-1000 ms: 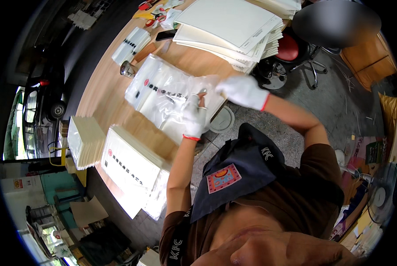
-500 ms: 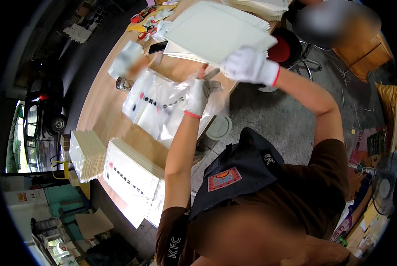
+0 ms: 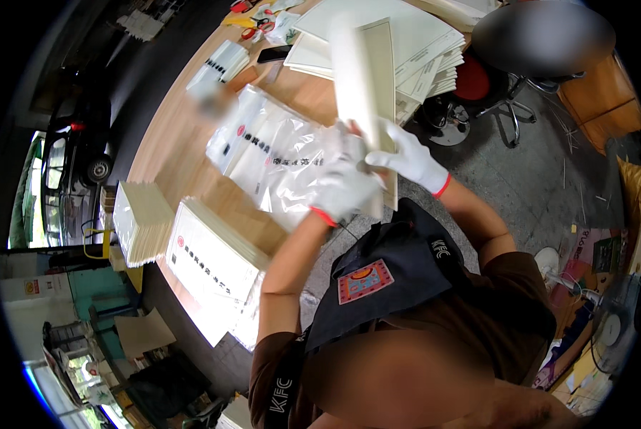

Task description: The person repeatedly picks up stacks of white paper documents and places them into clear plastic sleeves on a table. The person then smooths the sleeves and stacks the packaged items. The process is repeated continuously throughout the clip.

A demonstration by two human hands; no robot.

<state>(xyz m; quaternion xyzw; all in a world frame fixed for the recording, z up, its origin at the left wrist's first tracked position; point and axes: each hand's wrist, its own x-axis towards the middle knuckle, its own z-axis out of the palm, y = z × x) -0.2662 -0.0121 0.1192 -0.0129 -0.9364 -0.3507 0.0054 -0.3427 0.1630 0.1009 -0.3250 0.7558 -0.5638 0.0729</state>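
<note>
A white paper sheaf [image 3: 356, 79] stands steeply tilted between my hands, its upper part smeared by motion. White gloves with red cuffs cover both hands. My right hand [image 3: 412, 159] grips the sheaf's lower right side, the thumb pointing left. My left hand [image 3: 347, 187] is at its lower end, over the edge of the clear plastic bags; blur hides how its fingers lie. Those printed plastic bags [image 3: 284, 161] lie flat on the table to the left. Beyond the sheaf, a fanned stack of white printed sheets [image 3: 424, 53] rests at the table's far edge.
The wooden table [image 3: 181, 139] bears two piles at near left: filled white packets [image 3: 209, 261] and an upright-edged stack [image 3: 143, 222]. A phone [image 3: 274, 53] and red-handled scissors [image 3: 262, 26] lie farther back. A stool [image 3: 474, 79] stands to the right.
My right hand has come down and toward me, turning the white sheaf from nearly flat to steeply tilted. My left hand has left the bag's opening and moved slightly nearer to me.
</note>
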